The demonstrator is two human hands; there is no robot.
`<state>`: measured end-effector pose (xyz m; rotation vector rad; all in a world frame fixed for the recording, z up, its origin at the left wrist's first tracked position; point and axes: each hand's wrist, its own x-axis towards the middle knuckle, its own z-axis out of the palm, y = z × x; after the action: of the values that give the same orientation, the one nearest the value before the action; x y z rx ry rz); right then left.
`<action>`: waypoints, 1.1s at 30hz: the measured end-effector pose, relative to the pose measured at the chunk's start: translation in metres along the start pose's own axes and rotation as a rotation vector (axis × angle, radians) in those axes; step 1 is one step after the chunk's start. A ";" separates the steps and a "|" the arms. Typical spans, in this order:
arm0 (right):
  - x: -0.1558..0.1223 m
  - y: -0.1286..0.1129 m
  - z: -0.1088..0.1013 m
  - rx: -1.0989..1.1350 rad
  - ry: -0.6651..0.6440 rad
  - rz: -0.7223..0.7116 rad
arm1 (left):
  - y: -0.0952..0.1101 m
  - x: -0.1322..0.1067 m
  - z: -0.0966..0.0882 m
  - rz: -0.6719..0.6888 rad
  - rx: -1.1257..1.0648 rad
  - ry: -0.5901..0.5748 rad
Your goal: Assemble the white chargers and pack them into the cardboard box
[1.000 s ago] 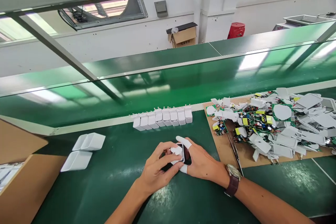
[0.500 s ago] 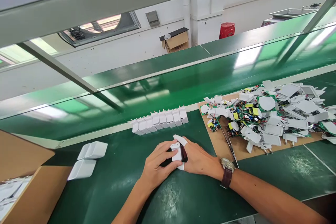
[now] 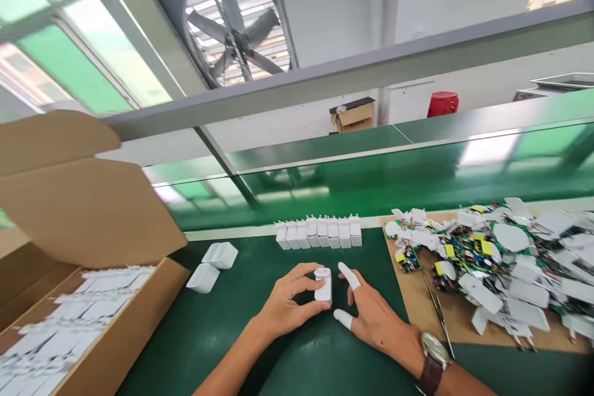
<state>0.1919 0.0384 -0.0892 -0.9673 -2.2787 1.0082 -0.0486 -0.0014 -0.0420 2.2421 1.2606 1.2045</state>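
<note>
A white plastic charger housing (image 3: 323, 286) stands over the green bench, gripped between the thumb and fingers of my left hand (image 3: 290, 300). Just to its right is my right hand (image 3: 371, 312), with white finger cots on the thumb and a finger. Its fingers are spread apart, holding nothing. Beyond my hands a row of white chargers (image 3: 318, 233) with pins pointing back lines the bench's rear edge. Several empty-looking white shells (image 3: 204, 277) lie to the left. To the right, a heap of circuit boards with white covers (image 3: 487, 260) covers a brown board.
An open cardboard box (image 3: 134, 328) filled with white parts is at the left. Metal tweezers (image 3: 439, 309) rest on the brown cardboard sheet (image 3: 415, 297). A green ledge (image 3: 371, 182) and a metal frame bar (image 3: 352, 74) run behind the bench.
My right hand has come away from the housing, its fingers opening to the right. My left hand still holds it. The view has tilted up and turned left, showing more of the box and fan.
</note>
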 end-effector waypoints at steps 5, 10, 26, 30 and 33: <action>-0.005 0.018 0.017 -0.088 0.095 -0.150 | -0.048 -0.017 -0.074 -0.467 0.118 0.323; -0.007 0.021 0.022 -0.137 0.124 -0.221 | -0.102 -0.012 -0.100 -0.708 0.009 0.394; -0.005 0.014 0.008 -0.127 0.099 -0.260 | -0.098 -0.024 -0.142 -0.678 0.442 0.369; -0.003 0.017 0.013 -0.123 0.112 -0.289 | -0.086 -0.053 -0.181 -0.755 0.683 0.409; -0.001 0.015 0.012 -0.139 0.128 -0.309 | -0.076 -0.079 -0.189 -0.821 0.775 0.378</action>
<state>0.1909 0.0397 -0.1090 -0.6814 -2.3220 0.6472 -0.2602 -0.0472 -0.0145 1.5091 2.7917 0.8856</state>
